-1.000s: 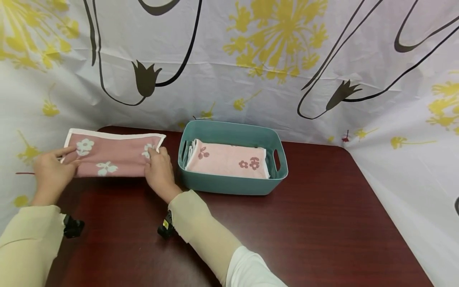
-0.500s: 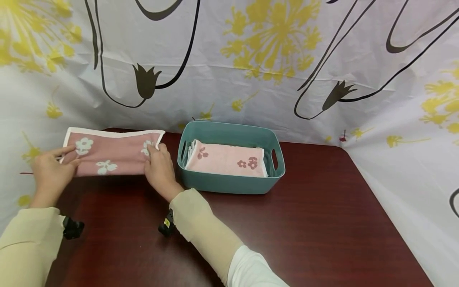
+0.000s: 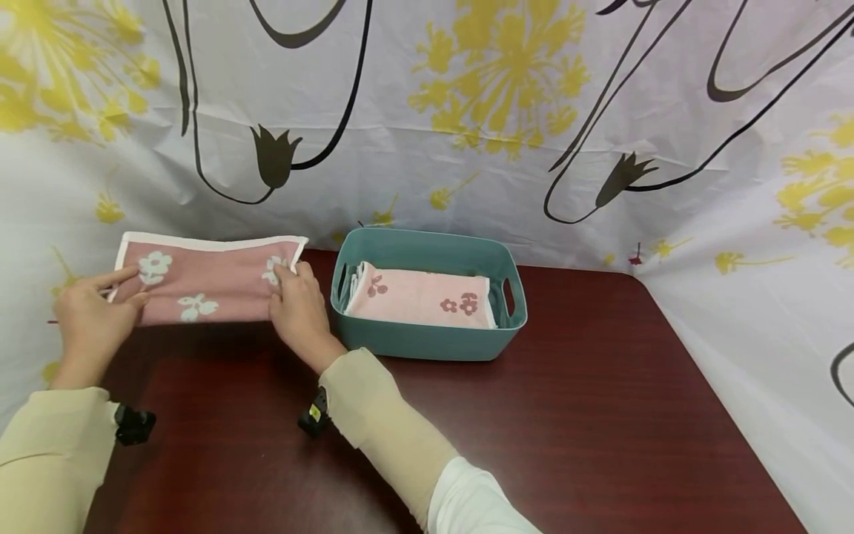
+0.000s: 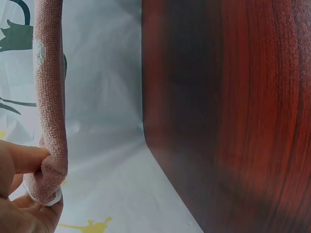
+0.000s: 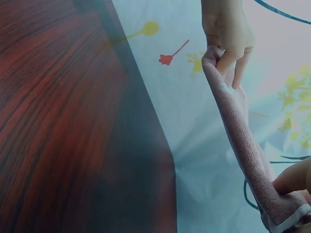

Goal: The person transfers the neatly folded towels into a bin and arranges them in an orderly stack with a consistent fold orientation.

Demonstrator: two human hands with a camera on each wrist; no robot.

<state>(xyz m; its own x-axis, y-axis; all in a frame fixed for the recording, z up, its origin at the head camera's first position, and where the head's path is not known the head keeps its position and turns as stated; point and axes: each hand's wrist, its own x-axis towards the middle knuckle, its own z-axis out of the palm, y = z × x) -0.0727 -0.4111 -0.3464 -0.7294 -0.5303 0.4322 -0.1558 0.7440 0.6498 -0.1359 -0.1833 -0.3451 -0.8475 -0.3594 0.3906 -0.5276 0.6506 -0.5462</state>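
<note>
Both hands hold a folded dusty-pink towel [image 3: 213,282] with pale flowers and a white border, stretched between them above the left of the table. My left hand [image 3: 96,319] pinches its left end between thumb and fingers; the left wrist view shows the towel's folded edge [image 4: 51,97] gripped there. At the right end, my right hand [image 3: 300,311] pinches the towel, its thumb pressing the near face. To the right stands a teal basket [image 3: 427,343] holding a folded light-pink towel [image 3: 420,297] with darker flowers, and white-edged folds show at its left side.
A dark reddish wooden table [image 3: 567,415] lies under everything. A white curtain [image 3: 414,104] with yellow and dark flower prints hangs along the back and sides. The basket sits near the table's back edge, close to the right hand.
The held towel rises very slightly, with both hands keeping their hold. The head view shifts a little; the basket and the towel in it stay put.
</note>
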